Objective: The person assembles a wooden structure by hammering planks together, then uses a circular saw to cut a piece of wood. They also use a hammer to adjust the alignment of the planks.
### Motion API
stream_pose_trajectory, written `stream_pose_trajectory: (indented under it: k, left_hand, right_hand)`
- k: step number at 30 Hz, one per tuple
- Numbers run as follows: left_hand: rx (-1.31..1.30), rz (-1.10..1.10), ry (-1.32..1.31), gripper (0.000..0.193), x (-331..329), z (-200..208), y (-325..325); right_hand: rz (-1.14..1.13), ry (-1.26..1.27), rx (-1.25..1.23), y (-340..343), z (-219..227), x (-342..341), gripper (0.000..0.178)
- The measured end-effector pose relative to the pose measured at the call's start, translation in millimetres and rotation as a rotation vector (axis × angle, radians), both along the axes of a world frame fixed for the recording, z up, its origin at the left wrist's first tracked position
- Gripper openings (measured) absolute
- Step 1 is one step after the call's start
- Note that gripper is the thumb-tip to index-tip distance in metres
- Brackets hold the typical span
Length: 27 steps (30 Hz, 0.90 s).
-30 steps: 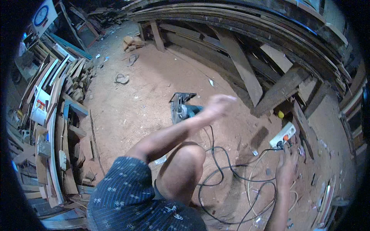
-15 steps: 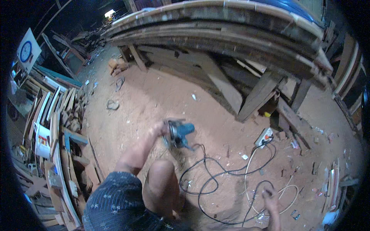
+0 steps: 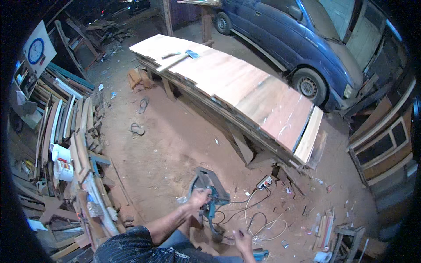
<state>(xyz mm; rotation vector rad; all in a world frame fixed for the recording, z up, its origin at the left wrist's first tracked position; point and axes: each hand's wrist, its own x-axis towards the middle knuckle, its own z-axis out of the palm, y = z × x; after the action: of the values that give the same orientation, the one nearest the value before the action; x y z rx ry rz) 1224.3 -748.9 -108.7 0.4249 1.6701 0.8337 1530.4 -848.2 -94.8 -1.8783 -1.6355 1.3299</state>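
My left hand (image 3: 201,197) is gripping the circular saw (image 3: 212,206) — fingers wrapping its upper part, wrist bending over it. Saw is sitting in front of my left knee, tilting, flat metal base plate facing up and away from me. Can't tell whether any of it is touching the dirt floor (image 3: 175,162).

Right hand (image 3: 242,240) is hovering low to the right of the saw, well apart from the left, fingers curling inward. Can't tell if it's pinching the dark cable (image 3: 257,213) or just passing near it.

Pale cable (image 3: 286,225) is looping on the floor just right of that hand. Power strip (image 3: 264,182) is lying farther ahead, near the worktop's base, plugs sitting in it. Teal object (image 3: 262,255) is showing beside my right forearm — partly hidden.

Ahead, the long worktop (image 3: 237,87) is carrying plywood sheets. Blue van (image 3: 280,30) is standing behind it. Two flip-flops (image 3: 137,128) are lying left of it; stacked boards (image 3: 66,127) are lining the left side.
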Motion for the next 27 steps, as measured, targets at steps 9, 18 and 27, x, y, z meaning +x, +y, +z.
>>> stream_pose_trajectory:
  k: [9,18,27]
  left_hand:
    - [0.186,-0.059,-0.219,0.027,-6.4,322.9,27.0]
    - [0.438,-0.049,-0.105,0.032,-40.2,404.5,172.2]
    - [0.524,0.098,-0.152,0.034,-72.9,371.6,395.5]
  right_hand:
    - [0.089,0.217,-0.113,71.4,210.6,-151.8,0.038]
    - [-0.102,0.541,0.358,247.6,235.6,-210.7,0.035]
    - [0.208,0.134,0.427,498.4,249.4,-221.9,0.042]
